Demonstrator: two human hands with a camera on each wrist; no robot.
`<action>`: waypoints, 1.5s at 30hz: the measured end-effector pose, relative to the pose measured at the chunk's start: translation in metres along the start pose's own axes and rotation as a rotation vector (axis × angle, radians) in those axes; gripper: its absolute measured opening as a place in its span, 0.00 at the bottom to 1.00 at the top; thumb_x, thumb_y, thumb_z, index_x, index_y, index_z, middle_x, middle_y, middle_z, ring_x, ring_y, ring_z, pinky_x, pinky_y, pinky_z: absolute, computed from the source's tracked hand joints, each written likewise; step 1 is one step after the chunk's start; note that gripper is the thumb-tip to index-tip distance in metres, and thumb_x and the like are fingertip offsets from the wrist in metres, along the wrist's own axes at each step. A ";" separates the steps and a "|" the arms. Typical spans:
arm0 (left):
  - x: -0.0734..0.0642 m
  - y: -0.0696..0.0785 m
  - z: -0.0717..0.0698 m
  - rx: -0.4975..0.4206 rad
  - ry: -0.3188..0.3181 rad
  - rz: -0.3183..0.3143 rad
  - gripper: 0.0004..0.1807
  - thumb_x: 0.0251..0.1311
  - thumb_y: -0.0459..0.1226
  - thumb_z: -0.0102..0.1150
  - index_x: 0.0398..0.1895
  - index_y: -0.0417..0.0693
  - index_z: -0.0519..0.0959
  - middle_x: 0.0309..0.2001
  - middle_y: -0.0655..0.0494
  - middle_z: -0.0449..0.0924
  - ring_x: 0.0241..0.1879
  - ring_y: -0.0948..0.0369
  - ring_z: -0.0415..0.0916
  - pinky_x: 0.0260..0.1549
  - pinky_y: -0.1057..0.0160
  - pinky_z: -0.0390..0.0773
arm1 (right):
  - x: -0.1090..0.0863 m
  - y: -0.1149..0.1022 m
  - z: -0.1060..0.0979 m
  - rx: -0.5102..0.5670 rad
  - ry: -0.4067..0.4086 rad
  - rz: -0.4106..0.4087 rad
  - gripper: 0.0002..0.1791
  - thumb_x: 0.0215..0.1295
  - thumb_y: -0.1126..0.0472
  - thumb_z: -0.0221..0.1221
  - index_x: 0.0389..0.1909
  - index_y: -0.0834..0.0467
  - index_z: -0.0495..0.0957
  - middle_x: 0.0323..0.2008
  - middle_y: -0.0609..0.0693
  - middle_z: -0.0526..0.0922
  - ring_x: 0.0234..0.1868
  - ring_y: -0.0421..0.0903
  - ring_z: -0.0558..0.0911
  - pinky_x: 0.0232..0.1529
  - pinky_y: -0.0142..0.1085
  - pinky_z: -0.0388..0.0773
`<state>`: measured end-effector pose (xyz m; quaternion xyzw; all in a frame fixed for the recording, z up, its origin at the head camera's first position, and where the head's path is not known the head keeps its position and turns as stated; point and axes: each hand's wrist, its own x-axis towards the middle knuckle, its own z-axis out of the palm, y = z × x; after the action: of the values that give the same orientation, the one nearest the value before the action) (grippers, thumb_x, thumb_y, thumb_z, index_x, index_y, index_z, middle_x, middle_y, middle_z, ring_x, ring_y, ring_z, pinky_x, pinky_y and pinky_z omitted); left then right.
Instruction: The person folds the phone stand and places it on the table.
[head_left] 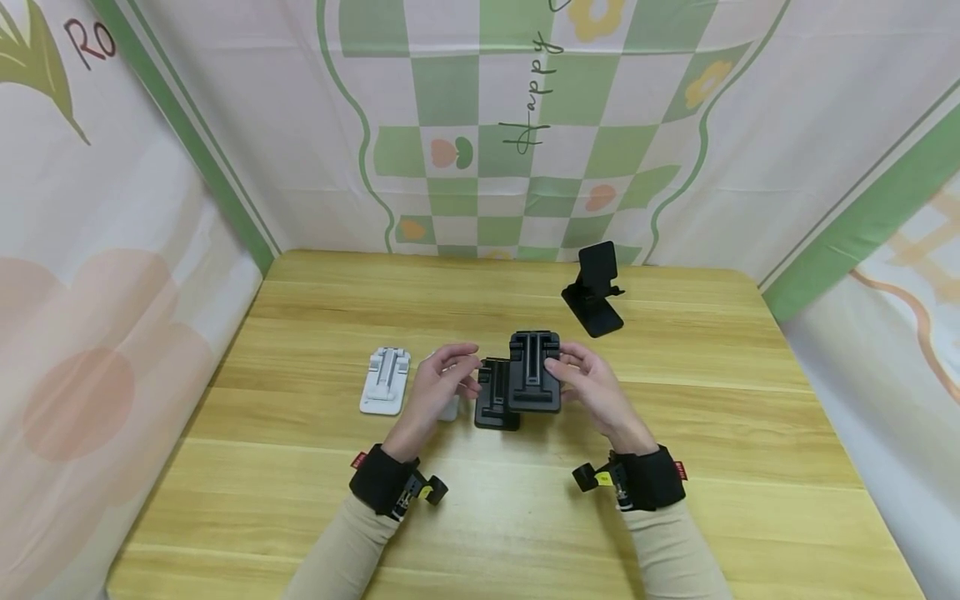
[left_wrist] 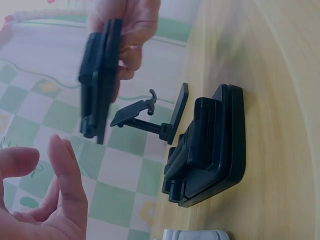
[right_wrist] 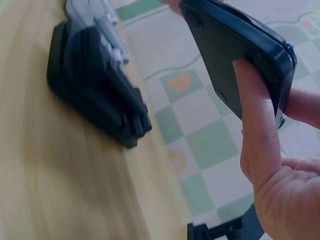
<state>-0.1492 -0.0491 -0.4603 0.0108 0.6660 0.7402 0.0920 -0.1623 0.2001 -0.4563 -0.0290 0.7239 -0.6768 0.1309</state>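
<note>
A folded black phone stand [head_left: 534,392] is pinched between thumb and fingers of my right hand [head_left: 596,387], lifted off the table. In the right wrist view the held stand's flat underside [right_wrist: 225,65] shows, a fingertip pressed on it. My left hand [head_left: 438,387] hovers with loosely bent fingers, holding nothing; the left wrist view shows a gap between its fingers [left_wrist: 67,185] and the held stand. A second folded black phone stand [head_left: 491,412] lies on the table, partly covered by the raised one in the head view. Beneath my left hand a white object [head_left: 450,409] is mostly hidden.
A folded white phone stand [head_left: 385,385] lies left of my left hand. Toward the back right stands an unfolded black phone stand [head_left: 598,271]. The wooden table [head_left: 300,500] meets a patterned cloth backdrop [head_left: 300,150] behind and at both sides.
</note>
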 end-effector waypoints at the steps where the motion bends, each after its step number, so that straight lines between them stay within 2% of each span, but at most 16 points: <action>1: 0.000 0.000 0.000 0.001 0.000 0.000 0.26 0.60 0.48 0.58 0.58 0.43 0.72 0.49 0.36 0.76 0.32 0.56 0.79 0.40 0.50 0.81 | 0.000 0.002 -0.002 0.001 -0.003 -0.004 0.34 0.66 0.57 0.56 0.67 0.69 0.56 0.40 0.51 0.70 0.31 0.38 0.77 0.31 0.34 0.79; 5: -0.001 0.000 -0.001 -0.001 0.000 -0.002 0.26 0.61 0.47 0.57 0.58 0.42 0.72 0.50 0.35 0.76 0.33 0.52 0.79 0.42 0.46 0.79 | 0.000 0.010 -0.010 -0.008 -0.020 -0.009 0.30 0.65 0.58 0.57 0.62 0.69 0.60 0.34 0.48 0.72 0.29 0.39 0.77 0.28 0.32 0.78; 8: -0.001 0.000 -0.002 -0.005 0.001 -0.010 0.25 0.62 0.47 0.56 0.58 0.42 0.72 0.49 0.38 0.77 0.35 0.50 0.78 0.44 0.45 0.78 | 0.000 0.015 -0.015 -0.019 -0.028 0.003 0.28 0.65 0.58 0.57 0.60 0.69 0.61 0.32 0.48 0.73 0.29 0.39 0.76 0.27 0.31 0.77; 15: -0.001 0.002 -0.004 0.013 -0.020 -0.030 0.24 0.65 0.42 0.53 0.60 0.38 0.70 0.45 0.48 0.79 0.35 0.51 0.78 0.41 0.51 0.80 | 0.002 0.025 -0.020 -0.042 -0.018 0.051 0.29 0.64 0.58 0.58 0.60 0.69 0.61 0.32 0.48 0.74 0.28 0.40 0.76 0.26 0.31 0.77; 19: 0.000 0.001 -0.005 0.006 -0.024 -0.030 0.25 0.65 0.42 0.53 0.61 0.38 0.69 0.46 0.48 0.79 0.35 0.51 0.78 0.41 0.51 0.80 | 0.004 0.031 -0.023 -0.069 -0.028 0.075 0.31 0.64 0.60 0.58 0.61 0.73 0.60 0.33 0.49 0.76 0.28 0.40 0.78 0.27 0.31 0.77; 23: -0.001 -0.001 -0.005 -0.009 -0.015 -0.024 0.25 0.64 0.45 0.55 0.60 0.40 0.71 0.47 0.46 0.78 0.36 0.49 0.78 0.43 0.46 0.78 | 0.006 0.036 -0.025 -0.079 -0.055 0.092 0.32 0.64 0.60 0.58 0.62 0.73 0.59 0.33 0.49 0.78 0.28 0.41 0.79 0.26 0.31 0.78; 28: -0.002 -0.003 -0.004 -0.011 -0.019 -0.008 0.26 0.63 0.46 0.55 0.59 0.41 0.71 0.50 0.38 0.76 0.33 0.54 0.78 0.46 0.39 0.75 | 0.007 0.042 -0.027 -0.103 -0.081 0.108 0.33 0.65 0.59 0.57 0.63 0.73 0.58 0.34 0.49 0.79 0.27 0.41 0.80 0.25 0.32 0.79; 32: -0.002 -0.004 -0.004 -0.008 -0.026 0.002 0.27 0.62 0.48 0.55 0.59 0.41 0.71 0.51 0.35 0.75 0.32 0.57 0.78 0.46 0.36 0.73 | 0.007 0.045 -0.029 -0.126 -0.072 0.121 0.33 0.65 0.58 0.57 0.64 0.72 0.58 0.33 0.49 0.79 0.26 0.41 0.80 0.25 0.32 0.79; 38: -0.001 -0.005 -0.003 0.003 -0.031 0.013 0.24 0.63 0.47 0.55 0.58 0.43 0.71 0.51 0.34 0.74 0.36 0.48 0.78 0.45 0.37 0.74 | 0.006 0.046 -0.029 -0.173 -0.054 0.139 0.33 0.66 0.57 0.57 0.64 0.71 0.59 0.35 0.54 0.78 0.28 0.43 0.80 0.26 0.33 0.80; 41: -0.001 -0.005 -0.003 0.002 -0.034 0.008 0.22 0.62 0.46 0.55 0.57 0.46 0.73 0.51 0.34 0.74 0.36 0.47 0.78 0.43 0.42 0.77 | 0.005 0.044 -0.029 -0.217 -0.041 0.145 0.32 0.66 0.57 0.56 0.64 0.71 0.59 0.37 0.59 0.77 0.30 0.46 0.81 0.29 0.36 0.82; 45: -0.008 0.011 0.001 0.015 -0.037 -0.025 0.21 0.65 0.41 0.53 0.58 0.42 0.72 0.47 0.41 0.77 0.37 0.47 0.77 0.42 0.46 0.79 | 0.003 0.042 -0.028 -0.270 -0.008 0.162 0.31 0.67 0.58 0.55 0.64 0.71 0.58 0.40 0.62 0.75 0.30 0.48 0.81 0.31 0.39 0.83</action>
<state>-0.1430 -0.0505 -0.4487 0.0171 0.6698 0.7336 0.1135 -0.1656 0.2303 -0.4967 0.0095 0.8078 -0.5603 0.1829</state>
